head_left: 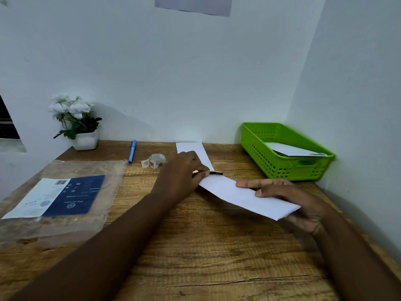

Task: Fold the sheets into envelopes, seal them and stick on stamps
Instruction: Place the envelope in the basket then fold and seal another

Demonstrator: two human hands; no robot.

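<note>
Near the tabletop's far right corner, the right hand [297, 198] pinches an envelope [249, 197]; the left hand [182, 170] fingers pinch a small stamp [216, 172] at its end.

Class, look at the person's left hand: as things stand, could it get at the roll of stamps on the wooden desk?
Probably yes, but not at once. The roll of stamps lies just beside the left hand with bare wooden desk between, yet that hand is pinching a small dark item against the folded white paper.

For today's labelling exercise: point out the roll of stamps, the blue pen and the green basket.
roll of stamps [156, 160], head view, on the roll's rounded side.
blue pen [132, 151], head view, middle of its barrel.
green basket [282, 168], head view, front wall.
</note>
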